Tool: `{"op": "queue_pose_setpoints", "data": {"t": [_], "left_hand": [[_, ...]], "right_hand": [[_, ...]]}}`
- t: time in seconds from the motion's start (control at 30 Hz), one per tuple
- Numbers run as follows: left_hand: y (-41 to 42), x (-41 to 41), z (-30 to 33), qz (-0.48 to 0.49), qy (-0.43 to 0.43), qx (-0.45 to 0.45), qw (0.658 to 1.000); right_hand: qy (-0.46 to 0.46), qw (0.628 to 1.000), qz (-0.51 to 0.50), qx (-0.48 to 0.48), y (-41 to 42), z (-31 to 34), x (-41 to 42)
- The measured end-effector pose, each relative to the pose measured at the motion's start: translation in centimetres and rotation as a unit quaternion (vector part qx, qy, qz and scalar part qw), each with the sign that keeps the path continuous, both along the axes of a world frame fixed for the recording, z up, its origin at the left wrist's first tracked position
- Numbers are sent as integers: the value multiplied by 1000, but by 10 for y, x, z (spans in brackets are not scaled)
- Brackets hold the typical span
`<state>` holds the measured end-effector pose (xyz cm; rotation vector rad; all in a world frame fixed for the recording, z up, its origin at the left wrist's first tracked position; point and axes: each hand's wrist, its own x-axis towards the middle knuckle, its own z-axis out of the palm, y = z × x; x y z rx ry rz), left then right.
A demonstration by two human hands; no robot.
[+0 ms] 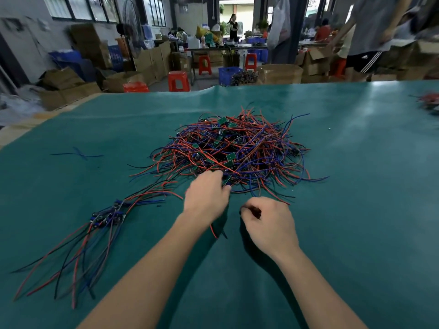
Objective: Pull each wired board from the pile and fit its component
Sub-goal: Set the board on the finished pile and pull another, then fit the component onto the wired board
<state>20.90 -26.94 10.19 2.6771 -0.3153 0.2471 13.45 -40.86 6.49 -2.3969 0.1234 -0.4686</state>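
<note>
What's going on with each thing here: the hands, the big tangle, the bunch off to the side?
Left hand: reaching into the pile's near edge, grip hidden.
Right hand: curled, pinching something small and dark.
Wire pile: tangled heap.
Side bundle: laid out together, apart from the pile.

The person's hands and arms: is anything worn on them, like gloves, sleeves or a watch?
Nothing shows. The left hand and right hand are bare, without gloves or visible rings. Both forearms are uncovered to the picture's bottom edge, with no sleeve, watch or wristband in view.
</note>
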Motion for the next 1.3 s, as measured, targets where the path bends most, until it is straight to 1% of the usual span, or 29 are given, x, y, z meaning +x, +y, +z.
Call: {"op": "queue_pose_setpoints", "data": {"t": [0.03, 0.07, 0.1, 0.27, 0.37, 0.43, 0.5, 0.57, 0.63, 0.7, 0.77, 0.87, 0.97, 1.07, 1.13, 1.23, 1.3], "left_hand": [[-8, 5, -3, -2, -3, 31, 1000], [-12, 8, -5, -3, -10, 43, 999], [-13, 8, -6, -2, -18, 35, 999], [2, -7, -5, 28, -41, -76, 996], [2, -30, -7, 27, -45, -179, 982], [-2, -45, -12, 8, -14, -286, 958], [-7, -54, -19, -23, 39, -386, 921], [-11, -63, -24, -57, 105, -452, 884], [-16, -70, -26, -94, 154, -469, 865], [-17, -74, -25, -115, 178, -468, 858], [-16, -73, -22, -129, 202, -470, 850], [-13, -71, -19, -159, 238, -473, 833], [-12, -71, -17, -187, 261, -464, 826], [-12, -71, -19, -200, 271, -435, 835], [-12, -71, -19, -207, 283, -419, 837], [-11, -71, -19, -206, 282, -410, 843], [-13, -70, -20, -179, 258, -437, 843]], "right_hand": [[0, 1000, 2, 5, 0, 0, 0], [1, 1000, 2, 11, 0, 0, 0], [1, 1000, 1, 16, -1, 0, 0], [-1, 999, -12, 33, -2, -1, 3], [-20, 996, -20, 84, -3, 0, 4], [-34, 990, -15, 137, -3, 3, 2], [-46, 977, -4, 209, -4, 6, 2], [-42, 960, 19, 275, -6, 9, 3], [-27, 939, 45, 340, -8, 11, 1], [-14, 912, 51, 407, -12, 15, 0], [-5, 892, 49, 449, -18, 19, -1], [-15, 863, 43, 503, -25, 22, -1], [-52, 849, -10, 525, -29, 20, 0], [-109, 852, -96, 503, -41, 17, 3], [-148, 848, -154, 486, -52, 15, 5], [-202, 826, -285, 442, -68, 12, 7], [-215, 807, -374, 404, -73, 10, 6]]}}
